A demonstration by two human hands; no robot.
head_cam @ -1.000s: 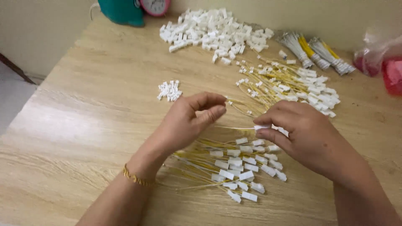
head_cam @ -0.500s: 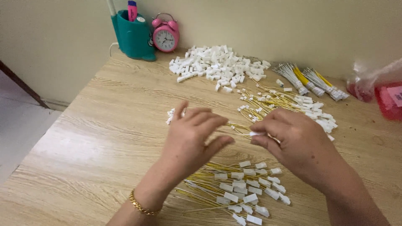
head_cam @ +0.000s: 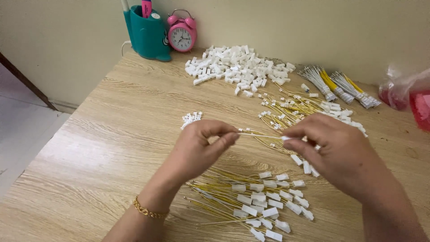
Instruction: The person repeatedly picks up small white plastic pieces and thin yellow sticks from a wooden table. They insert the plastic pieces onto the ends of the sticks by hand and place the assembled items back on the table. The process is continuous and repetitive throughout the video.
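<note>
My left hand (head_cam: 199, 150) and my right hand (head_cam: 333, 152) hold one thin yellow wire (head_cam: 262, 136) stretched level between them above the wooden table (head_cam: 112, 148). The left fingertips pinch its left end, where small metal tips show. The right fingertips pinch the other end at a white connector, mostly hidden by the fingers. Below the hands lies a pile of yellow wires with white connectors (head_cam: 255, 199). A gold bracelet (head_cam: 148, 209) circles my left wrist.
A heap of loose white connectors (head_cam: 237, 69) lies at the back. Unfinished yellow wires (head_cam: 291, 110) spread behind my right hand, with bundled wires (head_cam: 338, 87) further back. A small connector cluster (head_cam: 191, 118), a teal holder (head_cam: 148, 33), a pink alarm clock (head_cam: 181, 33) and a red bag (head_cam: 410, 96) stand around.
The view has tilted up, so the clock and holder show fully. Both hands have lifted off the pile and drawn apart, stretching the wire between them.
</note>
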